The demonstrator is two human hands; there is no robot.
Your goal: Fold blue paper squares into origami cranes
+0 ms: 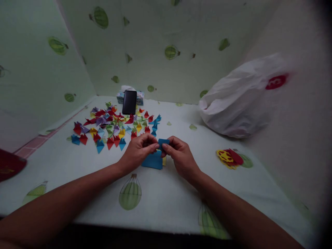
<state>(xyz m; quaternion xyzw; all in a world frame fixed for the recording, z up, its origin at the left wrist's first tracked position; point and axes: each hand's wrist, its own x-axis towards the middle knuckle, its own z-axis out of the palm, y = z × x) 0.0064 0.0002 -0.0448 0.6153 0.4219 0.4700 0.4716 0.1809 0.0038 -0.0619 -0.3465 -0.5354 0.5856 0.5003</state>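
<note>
A small folded piece of blue paper (pixel 163 142) is pinched between my two hands above the table. My left hand (pixel 141 150) grips its left side with thumb and fingertips. On the right side, my right hand (pixel 181 155) holds it with the thumb in front and fingers behind. Just below lies a stack of blue paper sheets (pixel 153 161), with a yellow edge showing at its right. Beyond my left hand spread many small folded paper figures (pixel 116 141) in red, blue, purple, yellow, green and orange.
A black phone (pixel 129 102) leans on a tissue box (pixel 140 98) at the back. A white plastic bag (pixel 233 103) bulges at the right, with red and yellow cut-out pieces (pixel 229 158) in front of it. A dark red object (pixel 10 165) sits at the left edge.
</note>
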